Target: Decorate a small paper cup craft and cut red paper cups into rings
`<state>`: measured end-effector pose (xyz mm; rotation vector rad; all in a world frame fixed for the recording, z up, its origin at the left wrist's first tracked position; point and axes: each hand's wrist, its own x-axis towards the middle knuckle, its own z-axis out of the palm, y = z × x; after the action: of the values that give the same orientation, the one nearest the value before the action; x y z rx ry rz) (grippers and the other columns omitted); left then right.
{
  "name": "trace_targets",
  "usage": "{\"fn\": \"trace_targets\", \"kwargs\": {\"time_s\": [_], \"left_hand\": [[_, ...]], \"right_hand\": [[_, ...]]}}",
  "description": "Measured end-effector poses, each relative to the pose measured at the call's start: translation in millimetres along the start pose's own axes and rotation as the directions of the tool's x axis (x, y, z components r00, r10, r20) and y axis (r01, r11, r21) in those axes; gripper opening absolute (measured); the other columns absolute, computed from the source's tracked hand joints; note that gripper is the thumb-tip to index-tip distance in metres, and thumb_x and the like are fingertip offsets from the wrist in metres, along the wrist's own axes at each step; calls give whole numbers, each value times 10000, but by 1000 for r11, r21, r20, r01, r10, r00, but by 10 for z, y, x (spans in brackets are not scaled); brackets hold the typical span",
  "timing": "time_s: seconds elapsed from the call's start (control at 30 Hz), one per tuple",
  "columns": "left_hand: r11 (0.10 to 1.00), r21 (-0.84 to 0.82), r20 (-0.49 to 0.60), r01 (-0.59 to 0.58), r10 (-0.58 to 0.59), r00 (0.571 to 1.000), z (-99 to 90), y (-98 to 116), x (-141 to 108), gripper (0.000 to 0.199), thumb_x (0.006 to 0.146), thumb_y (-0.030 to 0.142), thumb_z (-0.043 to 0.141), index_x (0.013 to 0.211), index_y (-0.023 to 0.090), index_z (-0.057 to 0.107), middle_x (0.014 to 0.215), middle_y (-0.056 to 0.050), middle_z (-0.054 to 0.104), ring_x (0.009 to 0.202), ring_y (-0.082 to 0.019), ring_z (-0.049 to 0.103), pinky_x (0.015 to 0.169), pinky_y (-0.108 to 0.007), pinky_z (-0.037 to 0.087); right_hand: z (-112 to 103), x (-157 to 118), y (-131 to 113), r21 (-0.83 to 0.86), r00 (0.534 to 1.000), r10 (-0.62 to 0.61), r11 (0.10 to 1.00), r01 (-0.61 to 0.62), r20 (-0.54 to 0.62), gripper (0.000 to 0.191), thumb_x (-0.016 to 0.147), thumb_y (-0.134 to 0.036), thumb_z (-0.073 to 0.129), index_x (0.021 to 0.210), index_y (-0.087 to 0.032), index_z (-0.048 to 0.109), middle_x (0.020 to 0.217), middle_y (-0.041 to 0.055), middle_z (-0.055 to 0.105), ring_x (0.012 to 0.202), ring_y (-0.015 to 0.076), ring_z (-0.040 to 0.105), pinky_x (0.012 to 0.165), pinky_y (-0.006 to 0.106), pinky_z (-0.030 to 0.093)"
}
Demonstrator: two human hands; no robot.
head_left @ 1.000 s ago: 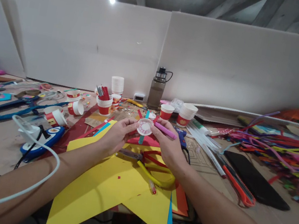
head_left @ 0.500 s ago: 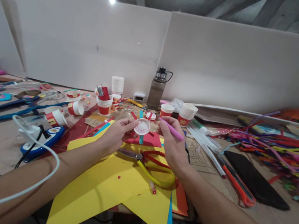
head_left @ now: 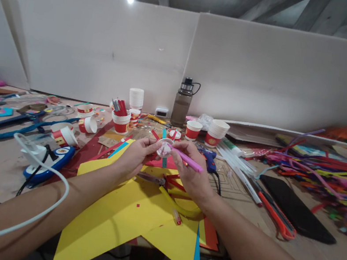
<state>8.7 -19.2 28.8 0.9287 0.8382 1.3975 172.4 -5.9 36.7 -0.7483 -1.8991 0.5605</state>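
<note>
My left hand pinches the edge of a small paper cup, its round white face turned toward me with pink marks on it. Coloured paper strips stick out around the cup. In my right hand is a pink marker, whose tip reaches the cup's face. Below both hands lie scissors with red and yellow handles, resting on yellow paper. A small red-tipped piece lies near the yellow handle.
Behind the hands stand a water bottle, a cup holding red and grey sticks and stacked paper cups. To the right are a blue glue gun, a red cutter knife and a black phone. A white cable crosses my left forearm.
My right hand has moved left, bringing the marker from beside the cup onto its face. The glue gun, hidden before, now shows. My left hand has stayed nearly in place.
</note>
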Motion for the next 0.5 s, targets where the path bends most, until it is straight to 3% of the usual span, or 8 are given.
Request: {"fn": "trace_targets", "kwargs": {"time_s": [0.5], "left_hand": [[999,31,8,9,-10,1000,-11,-15,-1,329,631,358,774,775,120,598,732,-16,619,627,-83,574,624,-214,454]], "right_hand": [[11,-2,-14,60,1000,10,998,-11,6,127,864,-339,555,902,-221,581,887,36,655,820,176,606,743,314,459]]}}
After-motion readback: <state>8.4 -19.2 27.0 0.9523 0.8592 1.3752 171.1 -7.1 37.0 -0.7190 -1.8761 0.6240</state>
